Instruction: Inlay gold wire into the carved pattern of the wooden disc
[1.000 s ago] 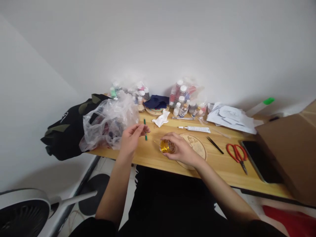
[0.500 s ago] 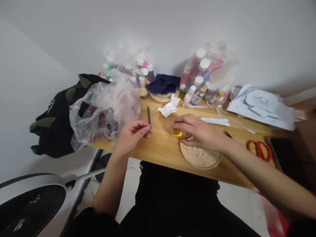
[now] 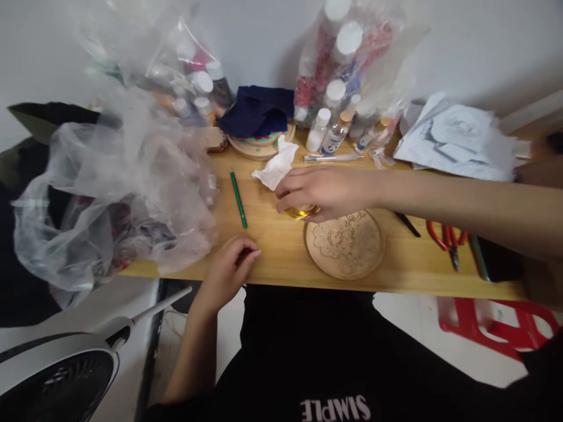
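My right hand (image 3: 328, 190) reaches down over a spool of gold wire (image 3: 301, 212), its fingers curled around it just above the wooden tabletop. Below that hand lies a round wooden plaque (image 3: 343, 246) with a carved flower design. Near the front edge, my left hand (image 3: 233, 266) is closed, thumb against the fingers; whatever it may hold is too fine to make out. A green pen (image 3: 238, 199) lies beyond the left hand. A crumpled white tissue (image 3: 279, 165) sits just past the right fingertips.
Clear plastic bags (image 3: 132, 187) crowd the left. Small bottles (image 3: 336, 132), a silver pen (image 3: 332, 157) and dark blue cloth (image 3: 259, 111) are at the back. Papers (image 3: 457, 138), red-handled pliers (image 3: 448, 240) and a phone (image 3: 497, 258) lie right. A fan (image 3: 65, 375) stands lower left.
The view has tilted down and come closer. My left hand has dropped toward the front edge; my right hand, with the spool, has moved off the plaque toward the tissue.
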